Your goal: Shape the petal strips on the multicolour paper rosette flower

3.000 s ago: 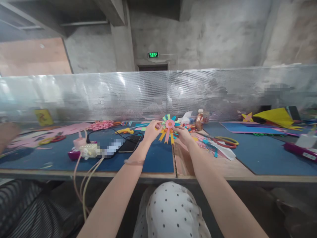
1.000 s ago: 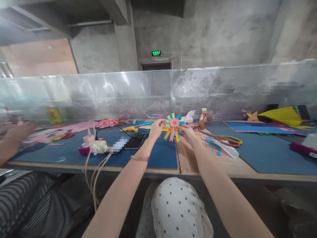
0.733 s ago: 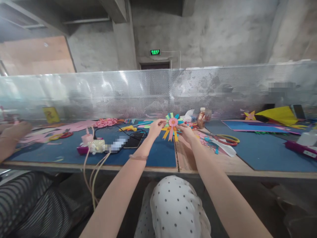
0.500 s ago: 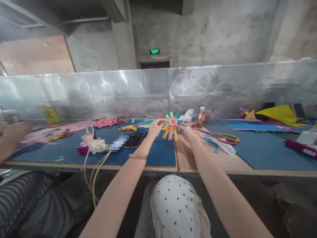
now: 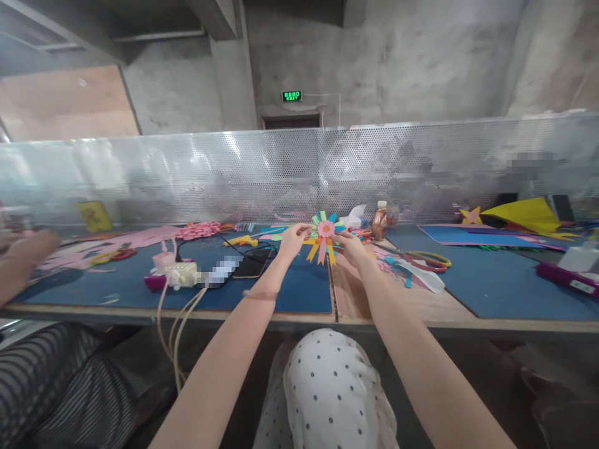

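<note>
Between my two hands a paper flower (image 5: 326, 229) is held up above the table, with a pink centre and strips of green, blue, orange, yellow and pink spreading out around it. My left hand (image 5: 294, 240) pinches its left edge with fingers and thumb. On the other side my right hand (image 5: 352, 244) grips the right edge, fingers bent behind the strips. Right of my right hand lie scissors (image 5: 428, 262) with red and yellow handles, beside scattered paper scraps (image 5: 395, 268).
A power strip (image 5: 180, 274) with plugs and cables, and a dark phone (image 5: 253, 265), lie to the left. A bottle (image 5: 380, 219) stands behind my right hand. Pink paper pieces (image 5: 199, 231) lie at the back left. Another person's hand (image 5: 35, 246) is at far left.
Almost nothing differs: the view has shifted very slightly, and both my hands keep their hold on the paper flower.
</note>
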`<state>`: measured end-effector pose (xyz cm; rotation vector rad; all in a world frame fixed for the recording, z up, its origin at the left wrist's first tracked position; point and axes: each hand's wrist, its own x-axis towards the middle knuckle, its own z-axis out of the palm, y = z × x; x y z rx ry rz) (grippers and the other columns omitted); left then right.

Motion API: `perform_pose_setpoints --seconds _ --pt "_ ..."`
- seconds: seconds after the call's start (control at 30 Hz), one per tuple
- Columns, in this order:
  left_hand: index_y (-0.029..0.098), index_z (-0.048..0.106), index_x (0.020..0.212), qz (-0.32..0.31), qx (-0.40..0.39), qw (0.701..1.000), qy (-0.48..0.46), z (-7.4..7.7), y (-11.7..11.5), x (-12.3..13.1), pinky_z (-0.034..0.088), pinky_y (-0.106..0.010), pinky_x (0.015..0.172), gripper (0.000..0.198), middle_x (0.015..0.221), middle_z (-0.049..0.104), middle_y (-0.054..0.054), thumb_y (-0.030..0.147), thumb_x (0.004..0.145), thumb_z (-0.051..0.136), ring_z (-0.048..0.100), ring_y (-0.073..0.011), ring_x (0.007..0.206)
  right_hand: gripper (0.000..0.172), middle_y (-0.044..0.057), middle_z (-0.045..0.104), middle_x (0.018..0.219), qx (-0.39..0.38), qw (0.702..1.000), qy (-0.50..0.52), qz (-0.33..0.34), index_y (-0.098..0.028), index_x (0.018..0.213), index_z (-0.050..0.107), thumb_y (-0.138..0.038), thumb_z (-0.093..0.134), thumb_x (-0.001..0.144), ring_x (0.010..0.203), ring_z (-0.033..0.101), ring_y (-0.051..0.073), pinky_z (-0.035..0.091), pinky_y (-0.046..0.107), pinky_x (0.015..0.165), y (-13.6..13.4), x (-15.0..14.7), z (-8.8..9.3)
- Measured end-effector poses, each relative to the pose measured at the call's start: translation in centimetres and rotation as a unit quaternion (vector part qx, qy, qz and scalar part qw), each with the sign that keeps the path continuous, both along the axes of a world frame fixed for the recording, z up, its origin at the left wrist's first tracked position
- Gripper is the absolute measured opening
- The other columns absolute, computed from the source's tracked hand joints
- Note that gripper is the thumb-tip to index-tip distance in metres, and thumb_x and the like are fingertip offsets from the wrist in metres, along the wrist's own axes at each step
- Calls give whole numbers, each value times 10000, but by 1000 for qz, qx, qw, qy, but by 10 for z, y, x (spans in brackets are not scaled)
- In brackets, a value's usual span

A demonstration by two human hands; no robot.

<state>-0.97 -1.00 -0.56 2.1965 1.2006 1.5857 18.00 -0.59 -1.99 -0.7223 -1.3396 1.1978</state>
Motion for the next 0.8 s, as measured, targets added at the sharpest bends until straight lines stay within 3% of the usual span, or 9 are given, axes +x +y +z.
perform_pose_setpoints --seconds 0.8 --pt "127 578 1002 5 -7 1000 11 3 -3 2 516 -342 732 207 951 612 -50 289 886 518 602 -148 807 193 53 589 1005 -6 1000 -2 -1 -136 1012 571 -275 545 880 845 589 154 509 332 727 -3 -2 1"
